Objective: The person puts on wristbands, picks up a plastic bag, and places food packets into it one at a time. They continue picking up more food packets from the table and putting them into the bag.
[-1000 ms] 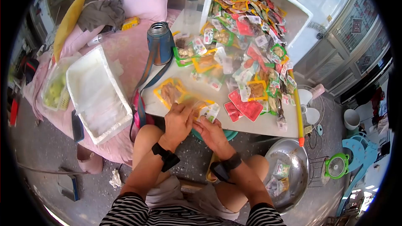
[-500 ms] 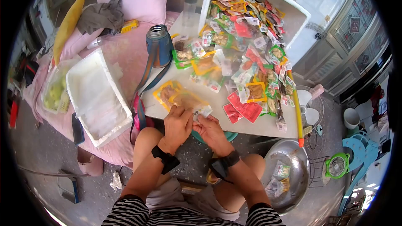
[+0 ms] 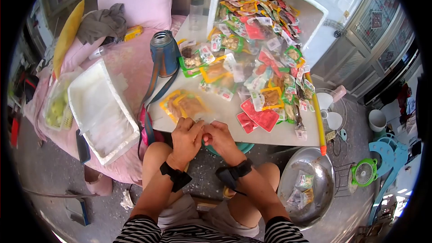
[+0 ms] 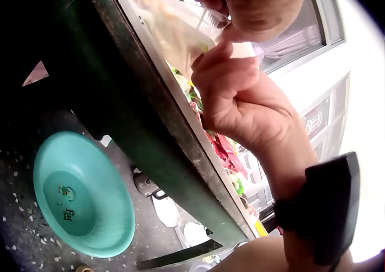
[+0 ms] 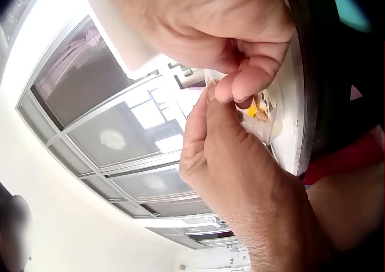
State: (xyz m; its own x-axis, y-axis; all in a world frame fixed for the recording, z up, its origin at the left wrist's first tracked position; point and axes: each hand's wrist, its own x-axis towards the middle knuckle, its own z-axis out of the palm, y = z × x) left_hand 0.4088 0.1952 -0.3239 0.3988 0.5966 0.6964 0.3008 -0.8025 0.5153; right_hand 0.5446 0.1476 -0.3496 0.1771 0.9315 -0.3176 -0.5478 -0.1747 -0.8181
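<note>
At the table's front edge my left hand (image 3: 186,137) and right hand (image 3: 218,137) meet, fingertips together. Both pinch the edge of a clear plastic bag (image 4: 174,25), seen up close in the left wrist view. Just beyond the left fingers, two yellow-edged food packets (image 3: 182,104) with tan contents overlap on the tabletop, by the bag. The right wrist view shows the right hand (image 5: 210,25) above the left hand (image 5: 234,158), thumbs and forefingers close together. Fingers hide much of the pinched edge.
A heap of packets (image 3: 265,69) spills from a white foam box (image 3: 310,27) onto the table. A blue flask (image 3: 164,56) stands at left. Beside the legs, a metal basin (image 3: 321,180) holds bagged packets. A foam tray (image 3: 101,112) lies on the bed; a teal basin (image 4: 84,194) is under the table.
The yellow-edged packet by my hands has shifted left and now overlaps the other one. My hands have drawn together at the bag's edge, and the head view has turned slightly.
</note>
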